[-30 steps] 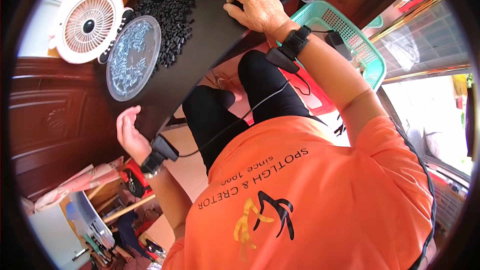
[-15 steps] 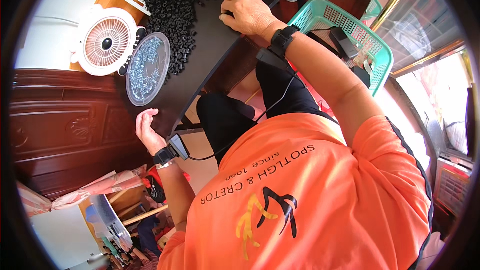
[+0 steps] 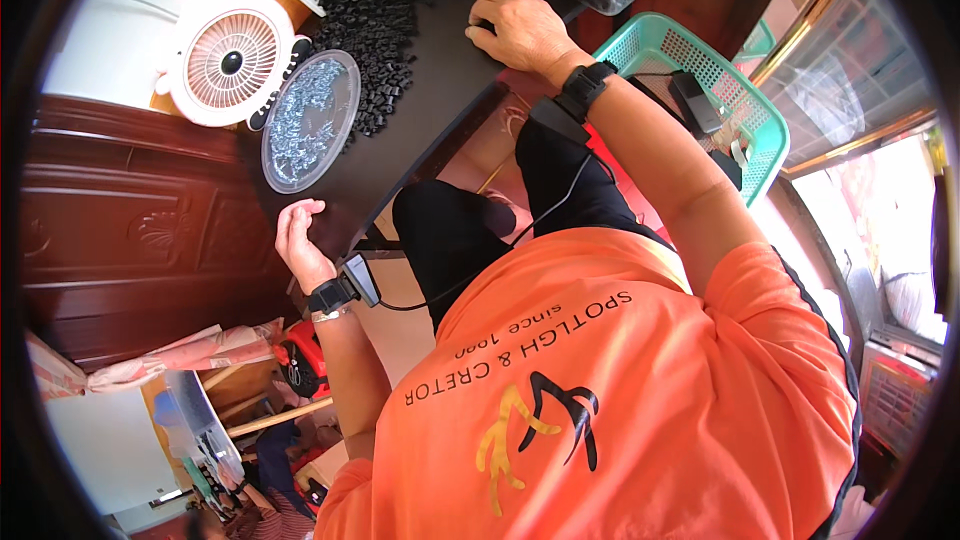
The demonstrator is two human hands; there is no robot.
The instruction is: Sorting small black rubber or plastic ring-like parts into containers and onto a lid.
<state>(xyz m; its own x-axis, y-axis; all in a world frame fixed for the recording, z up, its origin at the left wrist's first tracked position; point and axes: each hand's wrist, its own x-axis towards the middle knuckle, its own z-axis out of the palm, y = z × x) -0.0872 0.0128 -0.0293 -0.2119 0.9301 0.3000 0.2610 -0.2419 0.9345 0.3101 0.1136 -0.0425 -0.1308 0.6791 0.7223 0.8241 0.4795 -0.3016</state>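
Two hands work at a dark desk [image 3: 420, 130] seen from above, the person in an orange shirt seated with knees under its edge. The right hand [image 3: 515, 30] lies knuckles-up at the far side of the desk, fingers curled down onto the surface beside a heap of small black parts [image 3: 385, 0]; whether a part is pinched beneath them cannot be told. The left hand [image 3: 298, 240] sits at the desk's near edge, fingers loosely bent and holding nothing, just below a round clear dish [image 3: 308, 120] of small silvery pieces. The heap spreads across the far end of the desk, touching the dish's rim. A white fan [image 3: 228, 65] stands just beyond the dish; a green basket [image 3: 660, 55] rests off the desk near the right forearm, and both wrists wear black bands.

Judged from this view, picking goes best from the loose fringe of the heap, one part at a time, with the left hand kept by the dish so it cannot slide off the desk edge.
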